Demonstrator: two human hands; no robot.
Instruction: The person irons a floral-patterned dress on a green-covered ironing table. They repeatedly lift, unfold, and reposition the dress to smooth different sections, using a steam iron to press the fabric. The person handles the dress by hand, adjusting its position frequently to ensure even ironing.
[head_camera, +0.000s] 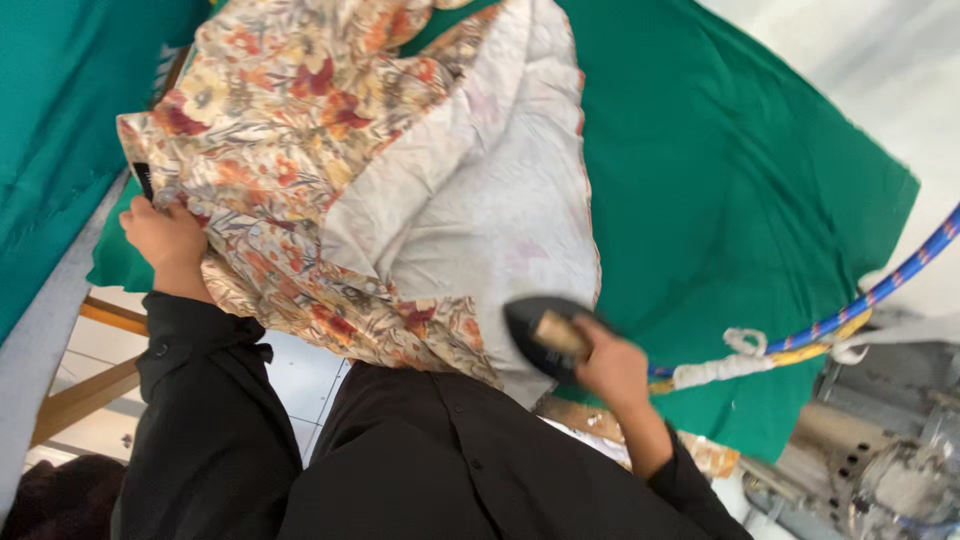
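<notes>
Ironing floral fabric on green desk.
Right hand is gripping the iron at the fabric's near edge; left hand is pinching its left edge.

left hand: up and out, fingers curled tight, pinching
right hand: low, fist wrapped closed, black sleeve

A worktop covered in green cloth fills the middle and right of the view, its edge dropping away at lower right. A second sheet of teal fabric hangs at the upper left. Below it run slanted wooden frame bars over a pale tiled floor. At upper right the surface is white and washed out by bright light. In the lower right corner stands grey metal equipment — dull, with perforated parts.
</notes>
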